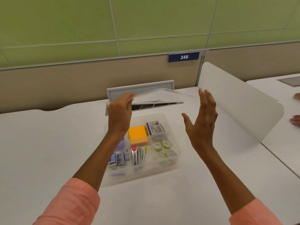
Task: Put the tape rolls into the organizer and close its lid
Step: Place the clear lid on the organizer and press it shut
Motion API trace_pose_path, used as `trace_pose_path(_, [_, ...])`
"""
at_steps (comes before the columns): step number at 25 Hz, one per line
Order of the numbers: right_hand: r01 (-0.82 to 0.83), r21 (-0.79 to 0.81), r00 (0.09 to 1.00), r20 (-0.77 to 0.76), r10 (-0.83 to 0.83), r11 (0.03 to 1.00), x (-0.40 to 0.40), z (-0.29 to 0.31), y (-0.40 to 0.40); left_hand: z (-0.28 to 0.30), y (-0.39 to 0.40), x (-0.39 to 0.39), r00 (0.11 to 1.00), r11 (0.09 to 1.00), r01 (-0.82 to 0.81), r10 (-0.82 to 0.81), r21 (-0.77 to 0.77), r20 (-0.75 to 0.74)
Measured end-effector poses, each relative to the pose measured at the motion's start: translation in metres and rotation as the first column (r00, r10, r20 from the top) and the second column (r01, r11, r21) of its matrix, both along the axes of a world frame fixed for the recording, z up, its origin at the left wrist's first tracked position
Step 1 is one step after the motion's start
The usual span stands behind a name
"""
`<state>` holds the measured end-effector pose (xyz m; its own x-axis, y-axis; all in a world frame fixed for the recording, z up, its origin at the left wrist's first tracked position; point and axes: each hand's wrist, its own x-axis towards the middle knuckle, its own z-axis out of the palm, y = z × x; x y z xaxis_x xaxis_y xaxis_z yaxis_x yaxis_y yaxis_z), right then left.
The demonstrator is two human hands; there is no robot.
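— What does the head view show of your hands?

— My left hand (121, 111) is raised over the back left corner of the organizer (177, 153), and its fingers (128, 97) are clamped on the left edge of the clear lid (159, 97). The lid is in the air, roughly flat and blurred, above and behind the box. My right hand (201, 122) is up just beside the lid's right end, palm turned inward, fingers apart and gripping nothing; I can't tell whether it touches the lid.

— And the tape rolls?

— Four tape rolls (164, 150) lie in the organizer's front right compartment. The organizer stands open on the white surface (48, 143). An orange sticky-note pad (138, 134) sits in the middle back compartment, a labelled box (156, 129) in the one to its right, and a stapler (134, 155) in front of the pad.

— Anything behind?

— A raised cable flap (141, 90) in the surface, just behind the lid.
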<state>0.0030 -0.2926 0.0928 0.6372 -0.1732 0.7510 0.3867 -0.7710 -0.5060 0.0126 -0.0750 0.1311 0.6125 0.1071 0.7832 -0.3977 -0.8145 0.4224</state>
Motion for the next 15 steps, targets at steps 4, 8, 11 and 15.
trace_pose_path(4, [-0.117, 0.085, 0.984, -0.122, 0.127, 0.990, 0.008, -0.014, 0.008, 0.007, 0.030, -0.002, 0.994, 0.962, -0.106, 0.102, -0.253, -0.028])
trace_pose_path(8, [-0.155, 0.153, 0.960, -0.209, 0.185, 0.976, 0.013, -0.023, 0.016, -0.003, 0.054, -0.003, 0.995, 0.888, -0.029, -0.018, -0.459, -0.097])
trace_pose_path(11, [-0.155, 0.225, 0.949, -0.236, 0.208, 0.962, 0.021, -0.024, 0.013, 0.001, 0.080, 0.000, 0.956, 0.754, 0.087, -0.247, -0.651, -0.157])
trace_pose_path(15, [-0.068, 0.402, 0.937, -0.290, 0.197, 0.913, 0.032, -0.025, 0.001, 0.001, 0.108, -0.005, 0.865, 0.613, 0.092, -0.440, -0.784, -0.242])
